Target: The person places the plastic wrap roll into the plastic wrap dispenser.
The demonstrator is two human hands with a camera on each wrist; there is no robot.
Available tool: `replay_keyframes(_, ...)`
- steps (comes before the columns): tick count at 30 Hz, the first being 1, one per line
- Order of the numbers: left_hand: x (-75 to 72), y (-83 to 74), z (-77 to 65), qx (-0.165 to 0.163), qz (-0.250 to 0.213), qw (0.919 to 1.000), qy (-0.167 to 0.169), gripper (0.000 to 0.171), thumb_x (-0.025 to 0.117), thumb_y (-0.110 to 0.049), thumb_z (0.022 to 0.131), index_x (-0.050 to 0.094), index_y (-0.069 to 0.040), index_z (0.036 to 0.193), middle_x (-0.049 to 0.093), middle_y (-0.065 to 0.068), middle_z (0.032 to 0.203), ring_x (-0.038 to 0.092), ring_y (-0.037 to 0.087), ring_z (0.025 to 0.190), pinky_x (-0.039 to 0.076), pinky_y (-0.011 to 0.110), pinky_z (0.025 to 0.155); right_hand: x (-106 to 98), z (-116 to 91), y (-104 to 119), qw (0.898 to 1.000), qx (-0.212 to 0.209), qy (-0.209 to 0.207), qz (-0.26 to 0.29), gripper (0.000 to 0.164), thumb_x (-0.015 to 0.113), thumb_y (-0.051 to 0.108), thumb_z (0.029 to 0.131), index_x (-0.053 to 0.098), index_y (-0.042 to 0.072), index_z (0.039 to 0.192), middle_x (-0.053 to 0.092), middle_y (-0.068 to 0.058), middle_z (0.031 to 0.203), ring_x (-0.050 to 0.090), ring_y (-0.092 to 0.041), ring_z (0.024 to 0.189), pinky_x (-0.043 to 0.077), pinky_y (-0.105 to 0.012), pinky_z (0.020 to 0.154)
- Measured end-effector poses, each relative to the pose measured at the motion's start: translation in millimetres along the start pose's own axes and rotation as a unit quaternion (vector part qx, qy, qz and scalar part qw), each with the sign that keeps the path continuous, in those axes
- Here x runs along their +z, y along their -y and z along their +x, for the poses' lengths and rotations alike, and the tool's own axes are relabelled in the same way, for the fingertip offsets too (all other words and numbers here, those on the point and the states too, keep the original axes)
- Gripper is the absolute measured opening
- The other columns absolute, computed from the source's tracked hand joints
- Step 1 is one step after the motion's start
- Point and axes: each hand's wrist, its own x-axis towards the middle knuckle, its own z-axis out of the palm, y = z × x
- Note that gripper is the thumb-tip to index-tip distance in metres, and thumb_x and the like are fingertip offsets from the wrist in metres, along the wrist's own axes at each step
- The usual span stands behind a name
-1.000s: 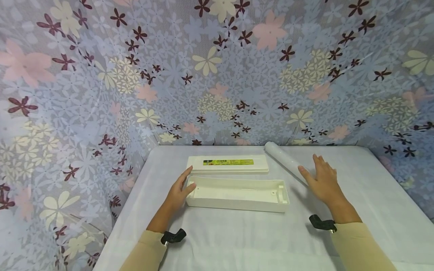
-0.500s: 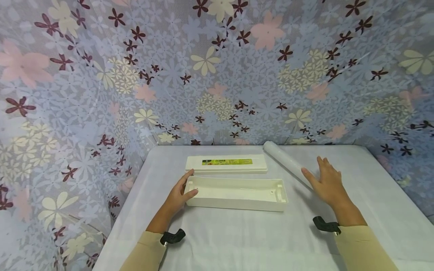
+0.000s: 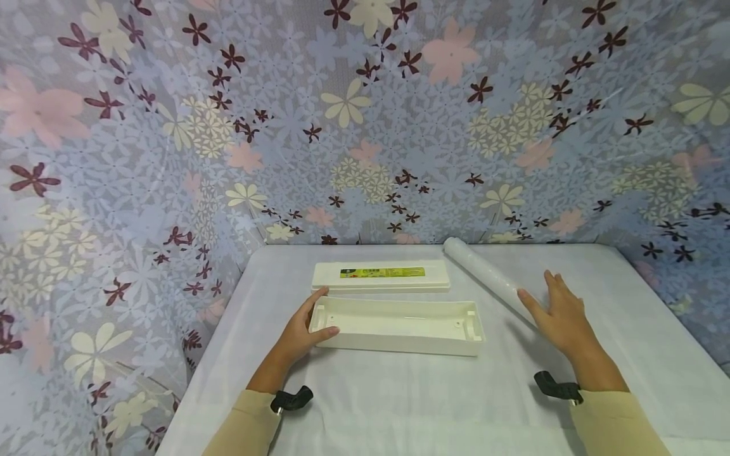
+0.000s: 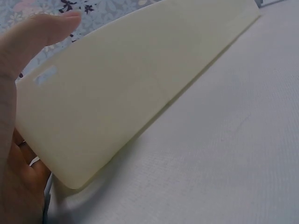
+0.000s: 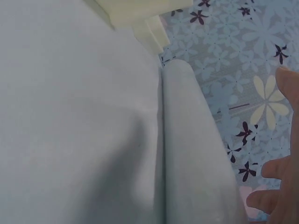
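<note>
An open, long white plastic box (image 3: 399, 345) lies mid-table. My left hand (image 3: 296, 329) grips its left end, thumb at the near rim and fingers round the far side. The left wrist view shows the box's plain long wall (image 4: 117, 84), with the thumb (image 4: 51, 30) over the top edge. Behind the box lies its white lid (image 3: 382, 287) with a yellow-green label. To the right, a long white roll (image 3: 485, 272), glossy like cling film, slants across the table. My right hand (image 3: 564, 326) hovers over the roll's near end, fingers spread, holding nothing.
A white cloth covers the table (image 3: 399, 411). Flower-patterned fabric (image 3: 365, 126) hangs close behind and along both sides. The roll's far end reaches the table's back edge.
My right hand has moved right and toward me along the roll. My left hand has closed in on the box's left end, its thumb now further over the near rim.
</note>
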Motion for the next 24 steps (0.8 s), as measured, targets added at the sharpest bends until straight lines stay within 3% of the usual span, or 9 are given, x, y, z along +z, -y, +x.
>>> replay_keyframes(7,-0.2,2.6,0.5,-0.011,0.000,0.9999,0.001,0.100,0.090,-0.012,0.086,0.032,-0.026,0.167,0.036,0.012,0.165,0.048,0.033,0.140,0.041,0.054,0.111,-1,-5,-7,1.000,0.012,0.011,0.005,0.096,0.040,0.060,0.110,0.003,-0.012,0.162,0.002,-0.045,0.161,0.007,-0.063,0.147,-0.001,-0.078,0.111)
replay_keyframes(24,3.2,-1.5,-0.7,-0.025,0.023,0.9993,-0.016,0.104,0.092,-0.011,0.083,0.032,-0.025,0.167,0.033,0.001,0.167,0.041,0.028,0.146,0.034,0.053,0.116,2,-19,-16,0.997,0.065,0.041,0.016,0.101,0.043,0.065,0.107,-0.001,-0.006,0.164,0.006,-0.042,0.162,0.014,-0.067,0.144,0.017,-0.081,0.107)
